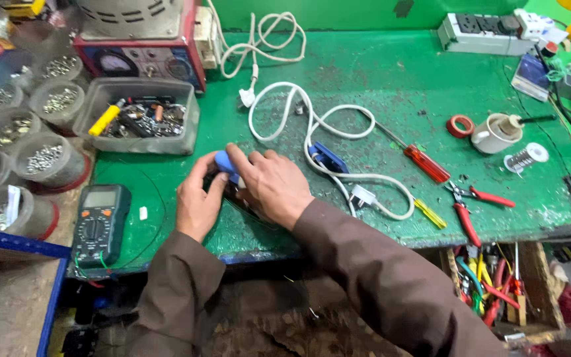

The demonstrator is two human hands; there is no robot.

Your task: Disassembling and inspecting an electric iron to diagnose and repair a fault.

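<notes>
Left hand (196,201) and right hand (272,185) together, fingers curled, pointing toward twelve o'clock; brown-sleeved forearms running in from six o'clock.

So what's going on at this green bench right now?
A person in brown sleeves has both hands on a small blue and dark device on the green workbench. The left hand cups its near side and the right hand covers the top. A white cable loops beside it, with a red-handled screwdriver, pliers and a multimeter lying untouched.
</notes>
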